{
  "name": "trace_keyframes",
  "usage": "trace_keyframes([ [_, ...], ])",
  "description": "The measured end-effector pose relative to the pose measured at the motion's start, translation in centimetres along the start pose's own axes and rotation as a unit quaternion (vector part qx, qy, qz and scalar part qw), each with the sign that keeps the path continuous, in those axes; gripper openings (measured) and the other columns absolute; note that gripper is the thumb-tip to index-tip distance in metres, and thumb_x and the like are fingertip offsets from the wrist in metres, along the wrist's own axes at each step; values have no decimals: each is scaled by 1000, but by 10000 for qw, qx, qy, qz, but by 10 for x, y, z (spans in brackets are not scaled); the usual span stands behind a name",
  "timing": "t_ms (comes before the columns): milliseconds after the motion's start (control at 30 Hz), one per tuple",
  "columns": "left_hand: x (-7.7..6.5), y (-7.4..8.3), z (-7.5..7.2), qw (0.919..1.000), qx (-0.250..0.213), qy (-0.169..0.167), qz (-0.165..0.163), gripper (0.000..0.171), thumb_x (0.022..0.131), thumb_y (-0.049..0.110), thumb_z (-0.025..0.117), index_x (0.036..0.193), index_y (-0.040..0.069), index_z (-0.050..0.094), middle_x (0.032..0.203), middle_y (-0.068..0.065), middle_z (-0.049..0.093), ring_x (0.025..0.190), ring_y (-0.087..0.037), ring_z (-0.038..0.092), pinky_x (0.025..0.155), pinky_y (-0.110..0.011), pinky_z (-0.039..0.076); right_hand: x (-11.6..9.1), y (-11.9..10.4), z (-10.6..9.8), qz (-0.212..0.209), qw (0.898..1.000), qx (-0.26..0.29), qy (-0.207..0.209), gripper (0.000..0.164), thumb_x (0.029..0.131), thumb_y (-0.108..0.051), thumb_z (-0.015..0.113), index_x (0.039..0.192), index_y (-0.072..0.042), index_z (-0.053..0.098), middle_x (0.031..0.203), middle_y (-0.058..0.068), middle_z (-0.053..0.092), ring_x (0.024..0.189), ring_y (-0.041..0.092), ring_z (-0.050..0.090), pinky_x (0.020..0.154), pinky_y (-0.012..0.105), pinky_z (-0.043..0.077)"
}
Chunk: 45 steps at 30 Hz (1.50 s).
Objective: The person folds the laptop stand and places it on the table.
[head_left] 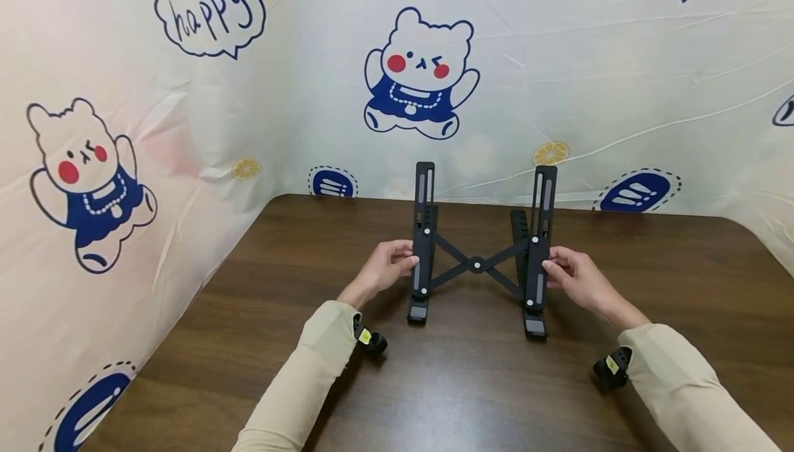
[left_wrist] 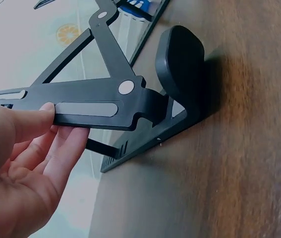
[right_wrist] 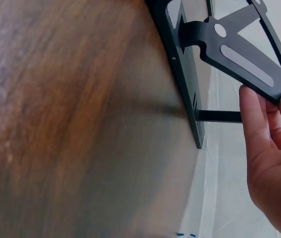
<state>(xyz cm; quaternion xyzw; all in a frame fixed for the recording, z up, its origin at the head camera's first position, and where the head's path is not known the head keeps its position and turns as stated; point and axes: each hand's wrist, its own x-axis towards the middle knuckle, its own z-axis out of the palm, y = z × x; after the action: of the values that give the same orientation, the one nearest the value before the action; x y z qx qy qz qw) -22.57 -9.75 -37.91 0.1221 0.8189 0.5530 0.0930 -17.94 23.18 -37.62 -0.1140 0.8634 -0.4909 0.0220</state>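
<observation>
A black foldable laptop stand (head_left: 476, 265) stands unfolded on the table, its two side rails joined by crossed bars with a round hub. The left rail (head_left: 422, 259) is pinched at its outer edge by my left hand (head_left: 386, 267). At the opposite side my right hand (head_left: 579, 278) pinches the right rail (head_left: 540, 266) between thumb and fingers. In the left wrist view, the thumb lies beside a grey pad strip (left_wrist: 85, 109), and the fingers are underneath. A hooked front lip (left_wrist: 180, 59) shows there too. The right wrist view shows the base strip (right_wrist: 187, 82) against the tabletop, below the raised rail.
The brown wooden table (head_left: 397, 390) reaches to a white printed curtain (head_left: 298, 94) at its back and left. Each forearm wears a small black wrist camera, one at the left sleeve (head_left: 371, 339) and one at the right sleeve (head_left: 613, 368).
</observation>
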Motion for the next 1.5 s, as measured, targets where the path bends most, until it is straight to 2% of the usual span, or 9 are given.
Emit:
trace_keyframes([
  [233, 1, 3, 6, 9999, 24, -51, 148, 31, 87, 3, 54, 117, -3, 53, 100, -16, 59, 90, -24, 59, 74, -32, 50, 1, -1, 3, -104, 9999, 9, 17, 19, 92, -6, 44, 104, 8, 49, 87, 17, 55, 79, 19, 58, 68, 34, 51],
  [500, 1, 5, 13, 9999, 11, -88, 49, 31, 87, 3, 54, 118, -1, 52, 99, -14, 59, 88, -22, 59, 74, -31, 50, 6, -2, 10, -145, 9998, 46, -88, 14, 92, -4, 45, 101, 6, 50, 86, 17, 55, 80, 23, 58, 68, 34, 51],
  [733, -1, 6, 21, 9995, 83, -72, 287, 32, 87, 0, 53, 119, -4, 51, 100, -17, 59, 90, -25, 59, 72, -30, 51, 9, -2, 17, -186, 9997, 38, -144, 13, 92, -4, 46, 99, 5, 50, 85, 15, 55, 80, 24, 58, 67, 33, 52],
  [933, -1, 9, 27, 9995, 124, -90, 264, 32, 87, 3, 54, 119, -2, 52, 100, -15, 58, 90, -23, 59, 71, -28, 51, 13, -5, 22, -267, 9995, 45, -163, 11, 91, -3, 46, 97, 5, 50, 84, 15, 54, 79, 23, 57, 66, 29, 52],
  [1133, 1, 9, 31, 9990, 76, -207, 399, 31, 87, 2, 53, 118, -4, 52, 100, -17, 59, 91, -24, 59, 72, -29, 50, 15, -9, 26, -411, 9989, 101, -189, 9, 91, -2, 46, 95, 5, 50, 83, 15, 55, 77, 23, 57, 66, 33, 52],
  [1267, 2, 9, 31, 9989, 119, -249, 369, 31, 87, 2, 53, 117, -3, 53, 99, -15, 60, 90, -22, 60, 72, -28, 50, 16, -11, 30, -439, 9987, 108, -220, 11, 91, -2, 46, 97, 5, 51, 85, 15, 57, 77, 23, 57, 67, 35, 52],
  [1500, 2, 11, 33, 9991, 174, -298, 252, 31, 87, 3, 53, 117, -1, 54, 100, -13, 61, 91, -22, 59, 72, -27, 50, 19, -13, 35, -433, 9987, 124, -237, 9, 90, -1, 47, 96, 4, 51, 84, 15, 56, 77, 23, 58, 66, 31, 52],
])
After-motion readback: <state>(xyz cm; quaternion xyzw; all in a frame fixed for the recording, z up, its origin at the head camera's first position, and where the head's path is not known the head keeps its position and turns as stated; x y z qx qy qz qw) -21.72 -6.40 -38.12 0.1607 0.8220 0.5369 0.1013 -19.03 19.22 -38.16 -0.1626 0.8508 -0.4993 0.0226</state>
